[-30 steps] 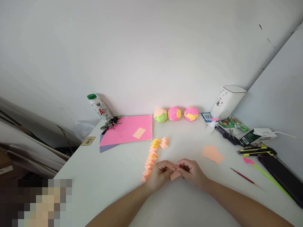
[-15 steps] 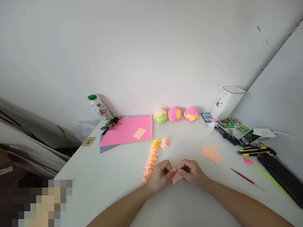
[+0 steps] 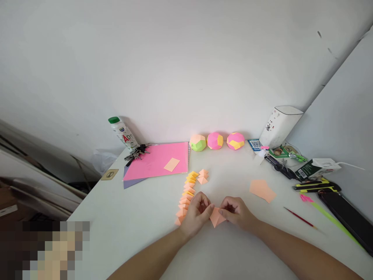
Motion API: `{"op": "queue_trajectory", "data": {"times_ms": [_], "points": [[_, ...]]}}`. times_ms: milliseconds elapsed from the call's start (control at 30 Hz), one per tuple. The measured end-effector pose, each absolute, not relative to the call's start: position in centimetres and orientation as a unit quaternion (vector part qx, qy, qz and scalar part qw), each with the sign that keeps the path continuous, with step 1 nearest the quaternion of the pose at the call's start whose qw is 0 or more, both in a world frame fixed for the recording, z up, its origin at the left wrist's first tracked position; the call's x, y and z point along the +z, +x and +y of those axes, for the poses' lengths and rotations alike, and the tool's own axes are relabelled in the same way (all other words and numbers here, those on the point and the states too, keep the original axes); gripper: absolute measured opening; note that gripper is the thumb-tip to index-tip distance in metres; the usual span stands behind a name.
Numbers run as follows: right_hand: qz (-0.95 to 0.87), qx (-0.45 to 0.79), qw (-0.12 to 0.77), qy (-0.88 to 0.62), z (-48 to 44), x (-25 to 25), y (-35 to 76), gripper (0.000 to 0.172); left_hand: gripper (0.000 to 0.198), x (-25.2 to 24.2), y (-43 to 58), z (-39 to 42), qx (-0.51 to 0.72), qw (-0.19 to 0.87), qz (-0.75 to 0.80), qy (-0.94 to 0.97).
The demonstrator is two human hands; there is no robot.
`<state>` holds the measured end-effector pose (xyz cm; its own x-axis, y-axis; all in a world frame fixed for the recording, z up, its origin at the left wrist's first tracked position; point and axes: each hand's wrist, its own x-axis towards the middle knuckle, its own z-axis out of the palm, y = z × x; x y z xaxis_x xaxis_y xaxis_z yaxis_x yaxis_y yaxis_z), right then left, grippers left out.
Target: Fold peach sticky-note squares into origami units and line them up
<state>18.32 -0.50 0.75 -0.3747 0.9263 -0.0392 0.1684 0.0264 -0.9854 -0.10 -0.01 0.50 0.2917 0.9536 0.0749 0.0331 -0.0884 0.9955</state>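
Observation:
Between my hands is a small folded piece of peach paper [image 3: 216, 220], its pointed end toward me. My right hand [image 3: 236, 213] pinches its right side between thumb and fingers. On the other side my left hand [image 3: 199, 214] has its thumb and curled fingers at the paper's upper left edge; part of that edge is hidden. Close by my left hand runs a row of folded peach and yellow paper pieces [image 3: 186, 198], partly covered by the hand. A shorter stack of folded peach pieces [image 3: 203, 177] sits beyond it.
Three paper balls [image 3: 215, 141] stand along the wall. Pink sheets [image 3: 157, 157] lie at back left, with keys [image 3: 136, 153] and a bottle [image 3: 124, 134]. To the right are peach sheets [image 3: 261, 190], a thin red brush [image 3: 301, 218], a utility knife [image 3: 317, 186] and a black case [image 3: 346, 217].
My left hand's fingers have lifted slightly, and its thumb has shifted left from the middle of the folded paper. My right hand keeps its pinch, almost unmoved.

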Motion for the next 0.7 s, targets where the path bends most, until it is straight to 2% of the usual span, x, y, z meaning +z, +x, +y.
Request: {"op": "queue_trajectory", "data": {"times_ms": [167,533,600,700], "points": [[-0.639,0.531,0.352,-0.431,-0.46,0.75,18.22,0.02,0.027,0.42,-0.05,-0.15,0.375,0.539,0.401,0.638],[-0.627,0.548,0.349,-0.429,-0.45,0.92,18.34,0.019,0.047,-0.14,-0.18,-0.12,0.354,0.522,0.425,0.649],[-0.625,0.549,0.348,-0.432,-0.43,0.92,18.34,0.02,0.044,-0.1,-0.16,-0.14,0.375,0.514,0.419,0.648],[-0.622,0.55,0.344,-0.439,-0.43,0.99,18.25,0.022,0.028,0.14,-0.12,-0.13,0.41,0.5,0.415,0.639]]}}
